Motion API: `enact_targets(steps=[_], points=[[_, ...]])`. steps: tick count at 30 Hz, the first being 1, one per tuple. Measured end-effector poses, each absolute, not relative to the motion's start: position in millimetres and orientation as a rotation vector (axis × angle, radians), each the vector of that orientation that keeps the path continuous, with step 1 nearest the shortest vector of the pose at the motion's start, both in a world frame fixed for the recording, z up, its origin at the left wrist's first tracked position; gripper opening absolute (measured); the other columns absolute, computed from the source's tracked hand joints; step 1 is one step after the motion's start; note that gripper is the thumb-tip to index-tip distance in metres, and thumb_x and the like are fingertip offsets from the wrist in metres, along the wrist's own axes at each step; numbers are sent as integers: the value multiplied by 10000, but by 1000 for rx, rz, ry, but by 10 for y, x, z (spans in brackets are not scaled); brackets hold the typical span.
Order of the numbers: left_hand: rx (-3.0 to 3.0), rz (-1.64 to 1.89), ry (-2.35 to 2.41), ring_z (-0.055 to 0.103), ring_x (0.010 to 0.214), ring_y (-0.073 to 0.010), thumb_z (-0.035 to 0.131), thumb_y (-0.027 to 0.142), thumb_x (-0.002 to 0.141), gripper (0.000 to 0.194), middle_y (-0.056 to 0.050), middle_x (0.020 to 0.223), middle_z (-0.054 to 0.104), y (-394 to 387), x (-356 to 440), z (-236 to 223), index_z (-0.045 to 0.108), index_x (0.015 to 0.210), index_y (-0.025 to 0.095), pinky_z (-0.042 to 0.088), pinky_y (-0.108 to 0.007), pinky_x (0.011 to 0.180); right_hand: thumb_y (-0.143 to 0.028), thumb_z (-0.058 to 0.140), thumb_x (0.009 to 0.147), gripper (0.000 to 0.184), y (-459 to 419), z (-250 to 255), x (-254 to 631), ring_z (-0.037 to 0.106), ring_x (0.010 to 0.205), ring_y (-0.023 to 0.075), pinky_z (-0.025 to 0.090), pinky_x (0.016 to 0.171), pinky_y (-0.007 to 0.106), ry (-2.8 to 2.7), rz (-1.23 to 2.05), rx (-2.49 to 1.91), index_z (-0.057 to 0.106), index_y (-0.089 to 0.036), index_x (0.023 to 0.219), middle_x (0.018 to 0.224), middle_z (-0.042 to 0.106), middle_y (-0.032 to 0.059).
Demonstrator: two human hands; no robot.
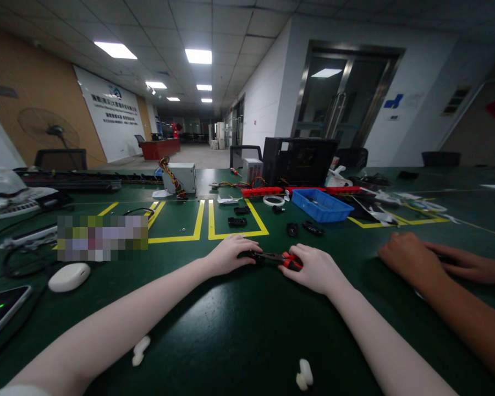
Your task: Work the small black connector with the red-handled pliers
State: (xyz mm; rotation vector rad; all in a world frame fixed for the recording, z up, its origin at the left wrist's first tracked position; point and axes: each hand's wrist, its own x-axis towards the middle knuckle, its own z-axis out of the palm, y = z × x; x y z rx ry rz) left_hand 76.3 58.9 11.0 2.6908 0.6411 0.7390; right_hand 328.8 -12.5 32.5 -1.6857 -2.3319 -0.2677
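Note:
My right hand is closed around the red and black handles of a pair of pliers. The plier jaws point left and meet a small black part pinched in my left hand. Its exact kind is too small to make out, and my fingers partly cover it. Just beyond my left hand, a black piece and a smaller black piece lie inside a yellow-taped box. Two coiled black cables rest beyond my right hand.
Another person's hands work on the right. A blue tray stands beyond my hands, with a black computer case behind it. Left lie a white rounded case and a device with a green light. White earbuds lie nearer me.

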Motion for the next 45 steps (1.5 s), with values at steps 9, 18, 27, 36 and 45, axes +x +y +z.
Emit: enact_targets(steps=[9,18,27,36,45], points=[[2658,689,598,576,1043,-225,661,285,852,319,-78,1111,628,581,759,121,606,1156,207,438,-344,901,-526,555,789,307,-121,324,3282,568,689,161,362,585,268,-2348,-292,-1670,590,-221,793,791,610,28],[2610,688,531,590,1041,-218,652,207,850,365,-80,1110,656,593,750,100,590,1210,192,447,-349,921,-536,562,785,319,-141,350,3282,565,677,158,357,585,270,-2348,-311,-1702,585,-217,781,805,620,29],[2578,750,586,597,1023,-213,664,227,848,349,-75,1104,660,573,746,106,605,1190,190,466,-339,899,-520,552,798,303,-170,385,3234,565,677,161,364,573,273,-2320,-238,-1729,564,-218,773,808,613,30],[2555,747,576,612,1049,-204,645,211,861,325,-73,1124,657,572,758,116,592,1180,178,474,-328,924,-495,562,780,293,-115,317,3272,586,738,183,396,633,286,-2326,-374,-1679,578,-206,825,838,621,45],[2528,799,561,602,1050,-205,641,202,863,318,-77,1123,647,576,758,107,588,1176,178,471,-335,927,-527,535,800,331,-115,299,3276,599,723,185,392,616,287,-2308,-384,-1680,581,-207,872,853,640,46]])
